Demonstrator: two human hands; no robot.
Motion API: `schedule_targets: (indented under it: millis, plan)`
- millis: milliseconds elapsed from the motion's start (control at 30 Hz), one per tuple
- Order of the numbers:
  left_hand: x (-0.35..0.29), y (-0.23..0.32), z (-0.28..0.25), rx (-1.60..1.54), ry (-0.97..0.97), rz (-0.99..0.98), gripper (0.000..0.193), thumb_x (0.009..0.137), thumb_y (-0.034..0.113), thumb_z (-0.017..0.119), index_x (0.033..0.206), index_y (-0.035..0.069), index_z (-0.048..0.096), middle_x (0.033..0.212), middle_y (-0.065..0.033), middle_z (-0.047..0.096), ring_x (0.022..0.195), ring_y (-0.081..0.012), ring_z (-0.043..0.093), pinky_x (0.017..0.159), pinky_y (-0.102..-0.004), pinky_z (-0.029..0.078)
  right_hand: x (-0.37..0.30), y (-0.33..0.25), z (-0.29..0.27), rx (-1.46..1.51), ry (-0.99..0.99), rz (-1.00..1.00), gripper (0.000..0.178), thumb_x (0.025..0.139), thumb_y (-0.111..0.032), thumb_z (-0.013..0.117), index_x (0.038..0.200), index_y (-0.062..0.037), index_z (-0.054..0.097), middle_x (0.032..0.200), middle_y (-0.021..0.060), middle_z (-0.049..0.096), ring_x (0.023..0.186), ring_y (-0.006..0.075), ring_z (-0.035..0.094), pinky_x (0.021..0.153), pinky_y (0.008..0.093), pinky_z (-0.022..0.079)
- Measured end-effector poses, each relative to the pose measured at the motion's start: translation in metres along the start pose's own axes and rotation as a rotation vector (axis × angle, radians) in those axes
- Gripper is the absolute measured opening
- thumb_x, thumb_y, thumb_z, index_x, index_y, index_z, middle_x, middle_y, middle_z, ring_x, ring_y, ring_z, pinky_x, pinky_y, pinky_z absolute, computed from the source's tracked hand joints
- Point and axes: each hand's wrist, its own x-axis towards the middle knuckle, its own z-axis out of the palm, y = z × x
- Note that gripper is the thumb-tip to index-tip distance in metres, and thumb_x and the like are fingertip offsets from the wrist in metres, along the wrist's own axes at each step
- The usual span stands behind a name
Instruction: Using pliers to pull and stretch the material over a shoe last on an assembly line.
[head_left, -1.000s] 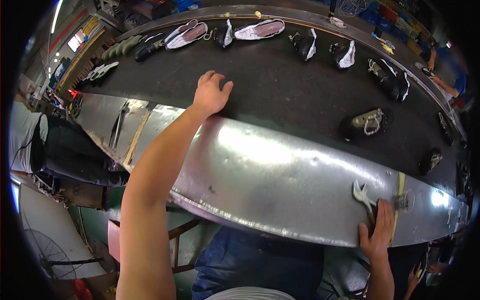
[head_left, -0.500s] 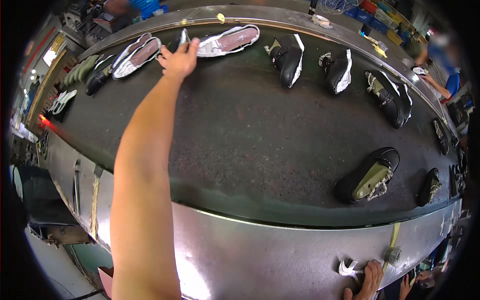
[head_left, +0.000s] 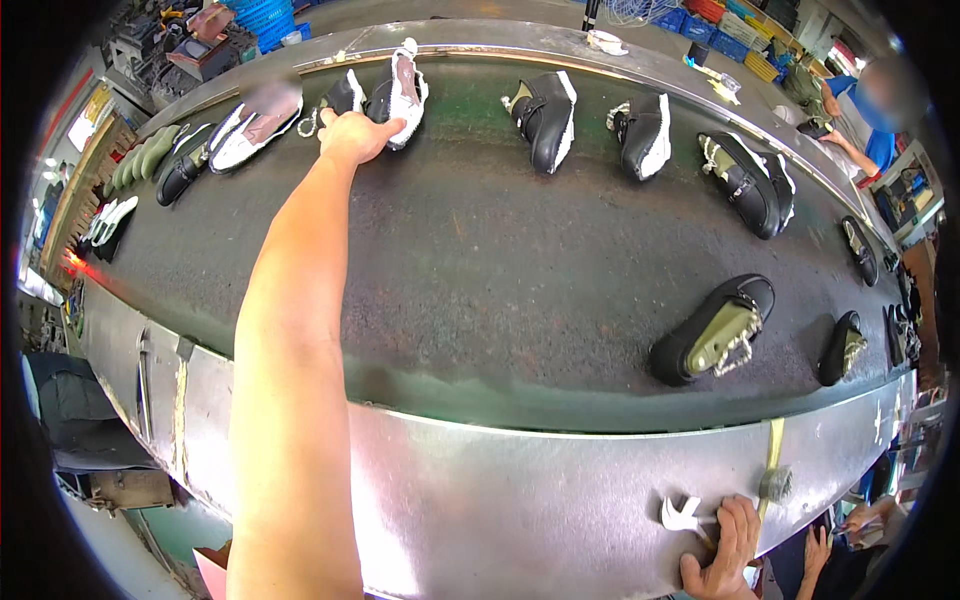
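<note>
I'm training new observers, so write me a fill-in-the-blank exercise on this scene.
The left hand is at a shoe with a ____ rim.
A ____ strip crosses the shiny ledge near the right hand.
Of these two hands, the ____ one is nearer the tool head.
Missing words: white; yellow; right.

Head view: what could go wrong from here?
The left hand reaches between two close shoes; while at the white-edged shoe, it could nudge the dark corded shoe.

The metal-headed tool lies by the right hand, near the front of the metal ledge; a careless shift might knock it off.
</note>
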Motion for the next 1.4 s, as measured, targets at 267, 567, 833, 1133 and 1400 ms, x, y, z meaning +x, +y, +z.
schedule_targets:
  millis: [267,567,833,1133,1400]
  plan:
    - [-0.15,-0.054,-0.051,0.089,-0.03,0.279,0.084,0.075,0.068,0.065,0.111,-0.007,0.071,0.139,-0.0402,0.046,0.142,-0.0423,0.037,0.113,-0.0415,0.038,-0.015,0.001,0.009,0.012,0.124,-0.044,0.068,0.073,-0.029,0.071,0.127,0.0079,0.051,0.13,0.0264,0.054,0.123,0.047,0.048,0.104,0.0557,0.036]
    - [-0.385,-0.156,-0.166,-0.281,-0.231,0.455,0.057,0.071,0.05,0.081,0.07,-0.005,0.065,0.123,-0.0407,0.054,0.134,-0.0468,0.044,0.101,-0.0424,0.045,-0.029,-0.005,0.023,0.008,0.283,-0.047,0.063,0.077,-0.027,0.071,0.13,0.0037,0.053,0.131,0.0228,0.055,0.126,0.0425,0.049,0.107,0.052,0.035]
    - [-0.516,-0.204,-0.128,-0.018,0.036,0.492,0.066,0.075,0.044,0.082,0.106,-0.011,0.061,0.148,-0.0413,0.03,0.142,-0.0546,0.026,0.117,-0.0547,0.025,-0.025,-0.011,0.035,0.025,0.406,-0.005,0.052,0.083,-0.028,0.067,0.126,0.0003,0.057,0.127,0.0183,0.059,0.123,0.0361,0.052,0.105,0.0485,0.038]
    - [-0.439,-0.066,-0.161,0.105,-0.351,0.309,0.082,0.08,0.048,0.074,0.134,-0.01,0.053,0.133,-0.0343,0.055,0.131,-0.0431,0.051,0.11,-0.0464,0.041,-0.03,-0.008,0.048,0.064,0.458,0.02,0.046,0.083,-0.025,0.066,0.121,-0.0005,0.062,0.122,0.0163,0.063,0.121,0.0341,0.054,0.104,0.0477,0.039]
    - [-0.363,-0.092,-0.093,-0.147,-0.276,0.418,0.078,0.087,0.05,0.067,0.141,-0.004,0.048,0.131,-0.0283,0.061,0.122,-0.038,0.06,0.103,-0.0406,0.047,-0.023,-0.021,0.045,0.093,0.509,0.042,0.047,0.082,-0.024,0.068,0.122,-0.0004,0.062,0.12,0.0154,0.064,0.116,0.033,0.056,0.101,0.0462,0.041]
